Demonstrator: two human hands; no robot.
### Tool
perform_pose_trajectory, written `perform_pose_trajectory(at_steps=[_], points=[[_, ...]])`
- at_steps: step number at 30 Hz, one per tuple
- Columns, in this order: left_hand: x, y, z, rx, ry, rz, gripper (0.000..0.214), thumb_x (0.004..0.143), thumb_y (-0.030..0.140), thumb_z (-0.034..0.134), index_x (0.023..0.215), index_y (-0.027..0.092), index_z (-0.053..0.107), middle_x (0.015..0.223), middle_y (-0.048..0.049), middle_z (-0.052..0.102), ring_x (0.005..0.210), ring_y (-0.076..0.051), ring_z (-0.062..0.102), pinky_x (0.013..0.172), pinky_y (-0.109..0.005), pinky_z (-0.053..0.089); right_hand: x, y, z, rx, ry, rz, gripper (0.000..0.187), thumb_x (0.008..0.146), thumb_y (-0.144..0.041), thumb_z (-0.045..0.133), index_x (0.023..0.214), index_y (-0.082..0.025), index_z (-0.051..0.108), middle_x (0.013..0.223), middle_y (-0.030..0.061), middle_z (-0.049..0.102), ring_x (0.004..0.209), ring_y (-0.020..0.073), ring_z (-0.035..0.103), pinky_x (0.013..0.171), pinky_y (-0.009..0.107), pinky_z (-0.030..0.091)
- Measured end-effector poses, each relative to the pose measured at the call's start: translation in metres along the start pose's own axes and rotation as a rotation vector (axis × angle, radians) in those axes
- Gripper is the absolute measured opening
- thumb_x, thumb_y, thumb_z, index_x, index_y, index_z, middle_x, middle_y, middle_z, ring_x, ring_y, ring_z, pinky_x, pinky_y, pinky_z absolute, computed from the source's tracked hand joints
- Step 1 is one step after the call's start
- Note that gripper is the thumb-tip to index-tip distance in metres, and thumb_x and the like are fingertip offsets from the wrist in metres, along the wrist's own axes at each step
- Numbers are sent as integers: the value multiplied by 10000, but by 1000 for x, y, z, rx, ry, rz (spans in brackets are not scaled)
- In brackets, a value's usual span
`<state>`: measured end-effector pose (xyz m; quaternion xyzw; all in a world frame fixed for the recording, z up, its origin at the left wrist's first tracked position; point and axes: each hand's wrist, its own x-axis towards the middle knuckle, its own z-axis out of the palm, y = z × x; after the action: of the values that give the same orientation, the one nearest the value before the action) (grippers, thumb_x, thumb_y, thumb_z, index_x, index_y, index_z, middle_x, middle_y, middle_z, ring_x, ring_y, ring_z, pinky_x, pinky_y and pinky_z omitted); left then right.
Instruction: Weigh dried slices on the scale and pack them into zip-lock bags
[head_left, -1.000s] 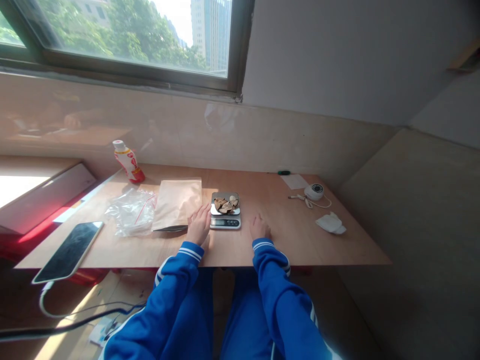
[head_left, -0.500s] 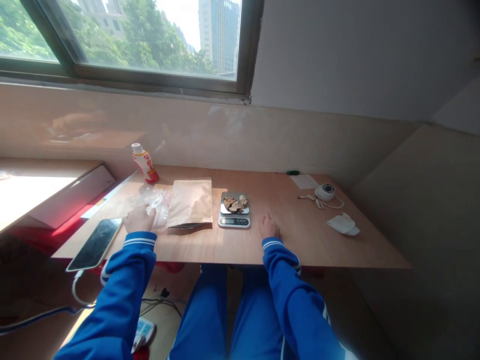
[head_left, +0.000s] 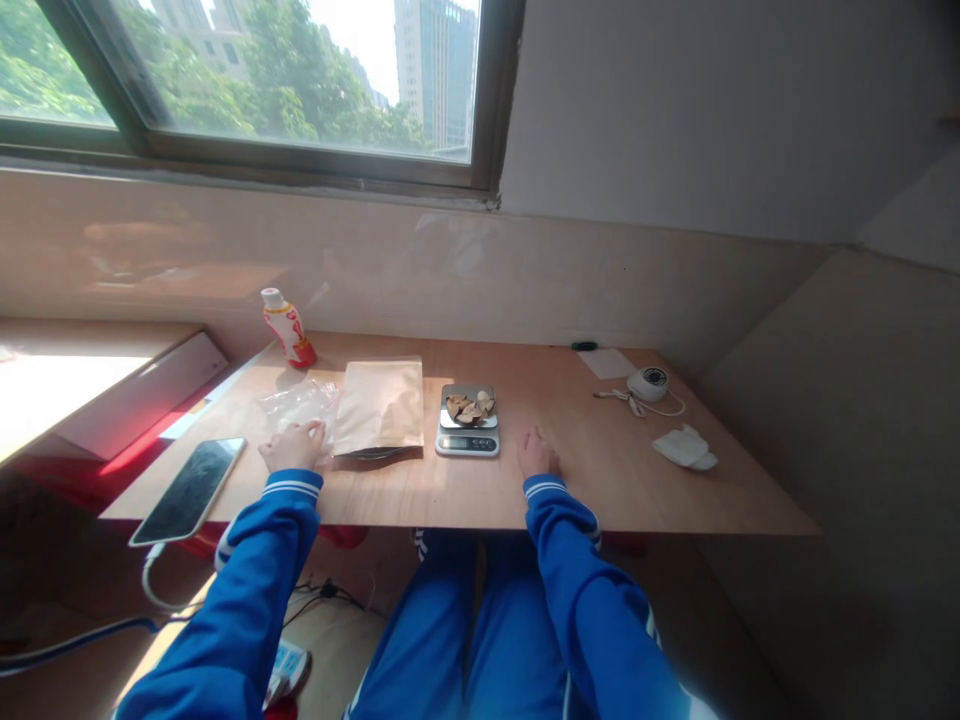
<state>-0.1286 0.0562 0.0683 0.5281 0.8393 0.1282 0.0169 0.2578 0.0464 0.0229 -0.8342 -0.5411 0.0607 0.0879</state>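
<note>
My left hand [head_left: 294,447] is at the near edge of a crumpled clear plastic bag [head_left: 300,403], fingers bent onto it; their tips are partly hidden. Right beside that hand lies a flat brown paper pouch [head_left: 381,405], its dark-edged opening toward me. My right hand [head_left: 538,455] rests on the table with its fingers curled in and nothing visible in them. Between the pouch and that hand stands a small kitchen scale [head_left: 469,443]. Several brown and pale dried slices [head_left: 470,408] lie heaped on its plate.
A phone [head_left: 189,490] on a charging cable overhangs the table's front left edge. Behind stands a red and white bottle [head_left: 289,328]. At right are a white round device [head_left: 647,384] with a cord, a crumpled tissue [head_left: 685,448], a paper sheet [head_left: 606,363] and a green-handled tool [head_left: 583,346].
My left hand has shifted right, toward the paper pouch, and the clear plastic bag has changed shape slightly. My right hand stays put. My legs have moved a little to the right.
</note>
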Motion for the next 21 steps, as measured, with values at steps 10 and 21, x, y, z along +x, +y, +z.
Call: perform_pose_trajectory(at_steps=[10,21], points=[[-61,29,-28,-411,604,184,368,913,325,348,1139,173,596,1257,-111,566,1164,-238,507,1013,-423,322,-10,17,-6,485,0,99,272,885,-269,347,925,-190,604,878,58,668,766,186,610,618,237,414],[-225,109,34,-900,-121,615,458,911,250,359,1369,251,382,1359,-66,475,1213,-206,481,1006,-365,428,-166,-22,-24,1284,-362,-285,423,865,-502,445,1152,-192,467,938,71,631,816,181,615,720,276,497]])
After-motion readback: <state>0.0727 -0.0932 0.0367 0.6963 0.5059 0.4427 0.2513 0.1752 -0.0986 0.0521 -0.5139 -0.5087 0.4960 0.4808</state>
